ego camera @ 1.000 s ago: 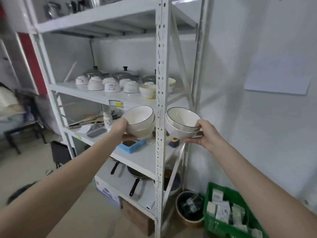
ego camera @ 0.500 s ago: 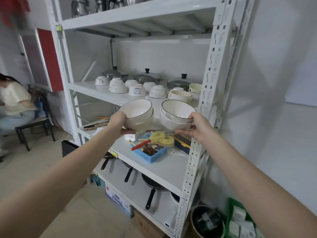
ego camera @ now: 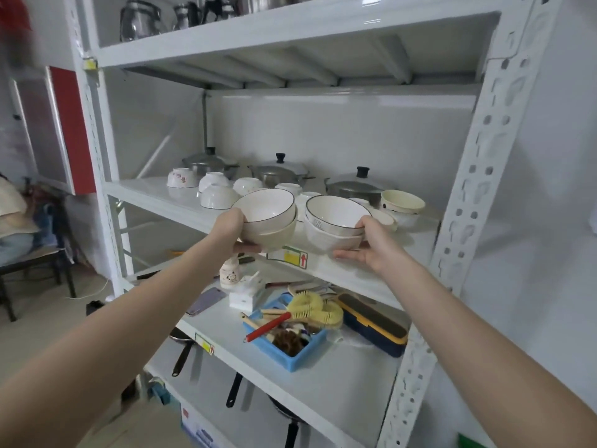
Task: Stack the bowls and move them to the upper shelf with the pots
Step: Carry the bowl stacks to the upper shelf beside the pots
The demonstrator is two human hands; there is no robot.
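My left hand (ego camera: 230, 228) grips a stack of two white dark-rimmed bowls (ego camera: 269, 218), thumb on the rim. My right hand (ego camera: 371, 245) holds a second two-bowl stack (ego camera: 334, 224) from the right and underneath. Both stacks hover at the front edge of the shelf with the pots (ego camera: 151, 192). On that shelf stand three lidded metal pots (ego camera: 353, 185) at the back and several upturned white bowls (ego camera: 218, 196) in front of them. A cream bowl stack (ego camera: 402, 205) sits at the shelf's right end.
The white steel rack has a perforated right post (ego camera: 468, 202). The shelf below carries a blue tray of brushes (ego camera: 292, 341), a dark case (ego camera: 374, 323), a small bottle (ego camera: 230, 273) and a phone (ego camera: 206, 300). Pans hang lower down. Kettles (ego camera: 139, 19) stand on the top shelf. A person sits at far left.
Both hands have lifted their bowl stacks up from the lower shelf's level to the front edge of the pot shelf. The view has moved closer to the rack.
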